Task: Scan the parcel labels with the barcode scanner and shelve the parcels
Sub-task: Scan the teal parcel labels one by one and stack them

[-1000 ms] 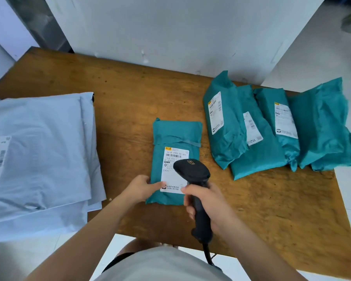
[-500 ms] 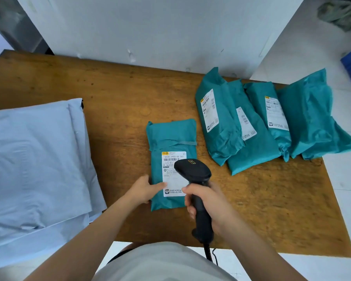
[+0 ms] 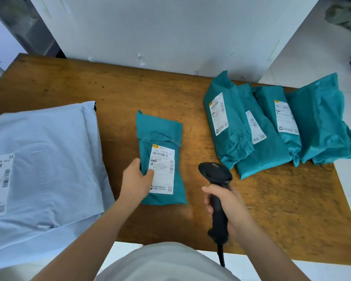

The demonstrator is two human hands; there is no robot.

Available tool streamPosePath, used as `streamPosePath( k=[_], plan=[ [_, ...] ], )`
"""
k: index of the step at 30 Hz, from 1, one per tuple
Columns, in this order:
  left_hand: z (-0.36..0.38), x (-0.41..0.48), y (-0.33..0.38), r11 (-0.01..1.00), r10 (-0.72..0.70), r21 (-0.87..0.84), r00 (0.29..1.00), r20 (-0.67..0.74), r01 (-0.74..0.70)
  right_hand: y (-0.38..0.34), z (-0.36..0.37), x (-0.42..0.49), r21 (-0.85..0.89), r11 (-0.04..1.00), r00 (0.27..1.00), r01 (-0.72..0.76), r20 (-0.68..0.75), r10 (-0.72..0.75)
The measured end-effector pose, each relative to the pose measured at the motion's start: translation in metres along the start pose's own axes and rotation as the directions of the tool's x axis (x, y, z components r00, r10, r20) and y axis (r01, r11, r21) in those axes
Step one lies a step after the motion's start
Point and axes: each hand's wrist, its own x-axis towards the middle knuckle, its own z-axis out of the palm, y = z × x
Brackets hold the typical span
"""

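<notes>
Scanner [image 3: 215, 175] has swung off the label [image 3: 163, 169], now btwn parcel [image 3: 160, 128] & teal pile [image 3: 272, 142], so scan's prob done. Your R hand [image 3: 225, 205] has fingers clenched on its handle. L hand [image 3: 136, 179] fingers grasp the parcel, left of the pile.

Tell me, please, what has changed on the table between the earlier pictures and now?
The right hand carried the black handheld barcode scanner rightward, off the white label of the near teal plastic parcel; its head is now over bare wooden table. The left hand slid up the parcel's left edge and holds it, thumb on the label. Unchanged: the row of teal parcels and the pale blue mailers.
</notes>
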Motion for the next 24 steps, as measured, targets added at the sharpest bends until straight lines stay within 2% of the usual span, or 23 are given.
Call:
streamPosePath(
  k=[3,5,8,11,13,14,15,17,18,19,20,22,24],
  plan=[
    [-0.021,-0.003,-0.006,0.972,-0.003,0.233,0.990,-0.141,0.036,-0.001,0.005,0.002,-0.018,1.000,1.000,-0.017,0.001,0.017],
    [-0.027,-0.002,-0.007,0.899,0.020,0.433,0.981,-0.191,0.066,-0.003,0.010,0.001,-0.045,0.999,1.000,-0.012,0.019,0.013],
    [-0.021,-0.003,0.013,0.822,0.188,0.567,0.966,-0.179,-0.055,-0.008,0.013,-0.003,-0.042,0.999,0.999,0.009,0.039,-0.007],
    [0.002,0.006,0.036,0.805,0.312,0.537,0.950,-0.024,-0.251,-0.013,0.008,-0.010,-0.023,0.999,0.999,0.030,0.012,-0.030],
    [0.022,0.018,0.053,0.838,0.341,0.415,0.934,0.107,-0.354,-0.016,-0.001,-0.015,0.014,0.999,0.998,0.051,-0.036,-0.050],
    [0.035,0.024,0.060,0.877,0.319,0.322,0.933,0.166,-0.357,-0.017,-0.008,-0.018,0.038,0.997,0.996,0.060,-0.062,-0.058],
    [0.048,0.031,0.070,0.926,0.260,0.217,0.939,0.224,-0.308,-0.017,-0.015,-0.021,0.060,0.996,0.994,0.068,-0.089,-0.063],
    [0.075,0.041,0.089,0.999,0.053,-0.029,0.941,0.335,-0.046,-0.018,-0.032,-0.028,0.099,0.992,0.988,0.084,-0.139,-0.070],
    [0.088,0.045,0.098,0.977,-0.078,-0.157,0.921,0.383,0.148,-0.019,-0.041,-0.030,0.115,0.989,0.985,0.095,-0.154,-0.077],
    [0.099,0.048,0.107,0.909,-0.202,-0.246,0.872,0.447,0.337,-0.020,-0.050,-0.033,0.122,0.987,0.983,0.109,-0.163,-0.088],
    [0.110,0.051,0.115,0.835,-0.281,-0.291,0.816,0.506,0.468,-0.021,-0.059,-0.034,0.118,0.985,0.981,0.122,-0.165,-0.102],
    [0.130,0.055,0.124,0.755,-0.351,-0.314,0.759,0.548,0.576,-0.026,-0.076,-0.036,0.090,0.986,0.978,0.139,-0.167,-0.123],
    [0.148,0.056,0.132,0.744,-0.363,-0.324,0.761,0.538,0.584,-0.030,-0.093,-0.036,0.087,0.985,0.976,0.151,-0.174,-0.134]
  ],
)
